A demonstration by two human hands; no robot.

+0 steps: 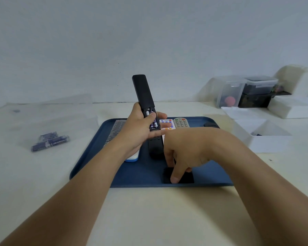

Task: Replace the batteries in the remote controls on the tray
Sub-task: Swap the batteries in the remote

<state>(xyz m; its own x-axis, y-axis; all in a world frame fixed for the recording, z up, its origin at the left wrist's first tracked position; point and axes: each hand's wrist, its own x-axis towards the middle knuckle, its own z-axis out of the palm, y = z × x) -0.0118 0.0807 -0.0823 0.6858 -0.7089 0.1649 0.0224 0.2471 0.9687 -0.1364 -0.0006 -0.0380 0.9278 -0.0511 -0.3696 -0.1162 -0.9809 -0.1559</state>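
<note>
While gripping upright black remote [143, 91] in left hand [137, 128], reached right hand [188, 150], fingertips [174, 179] pressing battery cover [187, 177] flat near tray [96, 167] front edge.

1. Tray [89, 167]: dark blue;
2. Upright remote [143, 91], centre: black; batteries [154, 121] inside it purple and silver;
3. Loose batteries [49, 140], left: purple with white;
4. Remote [166, 124] lying mid-tray: white, with blue, red and orange buttons;
5. Cover [185, 178], lower centre: black.
</note>
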